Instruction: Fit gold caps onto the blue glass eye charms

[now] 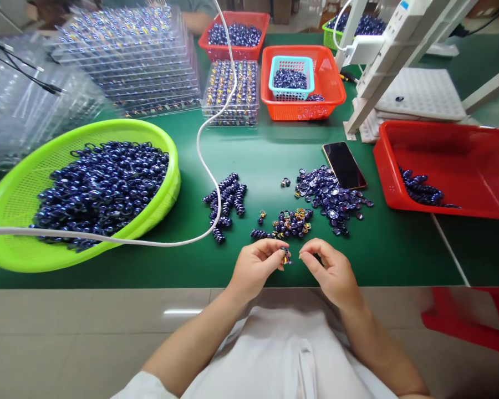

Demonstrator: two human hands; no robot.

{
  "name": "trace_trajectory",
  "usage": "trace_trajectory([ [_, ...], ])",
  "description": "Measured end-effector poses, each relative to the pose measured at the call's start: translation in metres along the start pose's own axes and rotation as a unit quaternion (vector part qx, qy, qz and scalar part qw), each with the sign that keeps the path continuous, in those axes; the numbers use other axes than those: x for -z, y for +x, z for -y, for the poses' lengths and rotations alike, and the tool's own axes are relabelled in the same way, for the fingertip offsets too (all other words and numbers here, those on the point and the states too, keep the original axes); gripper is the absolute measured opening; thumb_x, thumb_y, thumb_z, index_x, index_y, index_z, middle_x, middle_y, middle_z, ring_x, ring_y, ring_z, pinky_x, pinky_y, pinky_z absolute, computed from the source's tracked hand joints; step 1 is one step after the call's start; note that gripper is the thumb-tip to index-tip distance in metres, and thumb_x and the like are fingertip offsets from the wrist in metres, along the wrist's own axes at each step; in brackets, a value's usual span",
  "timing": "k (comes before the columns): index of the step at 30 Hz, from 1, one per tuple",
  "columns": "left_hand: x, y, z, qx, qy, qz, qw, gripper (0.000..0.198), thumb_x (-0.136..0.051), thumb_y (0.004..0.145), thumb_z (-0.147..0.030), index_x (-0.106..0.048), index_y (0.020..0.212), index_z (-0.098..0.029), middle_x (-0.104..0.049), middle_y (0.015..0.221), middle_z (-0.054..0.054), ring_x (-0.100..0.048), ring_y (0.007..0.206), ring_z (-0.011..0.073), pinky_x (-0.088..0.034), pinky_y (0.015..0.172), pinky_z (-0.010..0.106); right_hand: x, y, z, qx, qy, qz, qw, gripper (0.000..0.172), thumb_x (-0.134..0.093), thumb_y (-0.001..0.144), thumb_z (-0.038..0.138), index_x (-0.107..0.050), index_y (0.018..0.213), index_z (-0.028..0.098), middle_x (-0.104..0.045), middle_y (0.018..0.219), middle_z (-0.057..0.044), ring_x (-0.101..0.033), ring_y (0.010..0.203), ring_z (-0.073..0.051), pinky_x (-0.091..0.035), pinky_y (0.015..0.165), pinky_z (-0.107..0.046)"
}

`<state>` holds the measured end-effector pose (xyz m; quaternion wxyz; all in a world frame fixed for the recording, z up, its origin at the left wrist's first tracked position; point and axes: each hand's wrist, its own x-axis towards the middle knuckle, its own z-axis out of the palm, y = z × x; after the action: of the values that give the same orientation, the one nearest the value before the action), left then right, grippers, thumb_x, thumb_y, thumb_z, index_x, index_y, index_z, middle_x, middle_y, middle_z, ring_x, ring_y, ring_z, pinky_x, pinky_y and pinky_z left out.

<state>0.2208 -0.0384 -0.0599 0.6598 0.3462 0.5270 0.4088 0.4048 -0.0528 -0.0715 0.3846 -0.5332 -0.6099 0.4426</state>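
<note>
My left hand (255, 266) pinches a small shiny dark-blue piece with a gold-coloured part (285, 256) between thumb and fingers, just above the near table edge. Close on its right is my right hand (330, 271), thumb and forefinger pressed together; anything in that pinch is too small to make out. Beyond the hands lies a small heap of blue-and-gold pieces (293, 223). A larger pile of loose dark-blue caps (332, 199) spreads behind it to the right. Stacked rows of dark-blue rings (228, 199) lie to the left.
A lime-green basket (175, 166) full of dark-blue pieces stands left, a white cable (199, 147) crossing over it. A phone (344, 165) touches the cap pile. Right is a red tray (474, 166); behind are red baskets (303, 113), stacked clear trays (149, 83) and a white post (382, 61).
</note>
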Motion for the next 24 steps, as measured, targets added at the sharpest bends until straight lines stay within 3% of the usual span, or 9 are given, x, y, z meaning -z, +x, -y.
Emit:
trace_trajectory([
  [7,-0.002,0.003,0.003,-0.001,-0.003,0.000,1.000,0.014,-0.075,0.067,-0.024,-0.071,0.077,-0.014,-0.070,0.067,0.003,-0.059,0.057,0.0120,-0.044,0.052,0.021,0.000,-0.008,0.000,0.079,-0.025,-0.008,0.997,0.003,-0.060,0.091,0.022,-0.061,0.090,0.024,-0.064,0.085,-0.001,-0.062,0.080,-0.017,-0.050,0.074,-0.030],
  [16,-0.010,0.003,0.003,0.007,0.022,0.001,1.000,0.013,-0.074,0.067,-0.022,-0.073,0.077,-0.013,-0.065,0.061,-0.001,-0.051,0.050,0.0082,-0.041,0.050,0.020,-0.010,0.001,0.005,0.237,-0.132,-0.031,0.962,0.024,-0.060,0.088,0.012,-0.064,0.106,0.028,-0.064,0.089,-0.004,-0.064,0.082,-0.018,-0.054,0.072,-0.033],
  [24,-0.013,-0.004,0.003,-0.004,0.010,0.035,0.999,0.026,-0.076,0.074,-0.027,-0.077,0.096,-0.013,-0.077,0.086,0.007,-0.065,0.067,0.0140,-0.055,0.063,0.024,-0.008,-0.001,0.005,0.141,-0.081,-0.050,0.985,0.012,-0.056,0.092,0.015,-0.063,0.094,0.024,-0.064,0.087,-0.004,-0.062,0.082,-0.018,-0.051,0.073,-0.032],
])
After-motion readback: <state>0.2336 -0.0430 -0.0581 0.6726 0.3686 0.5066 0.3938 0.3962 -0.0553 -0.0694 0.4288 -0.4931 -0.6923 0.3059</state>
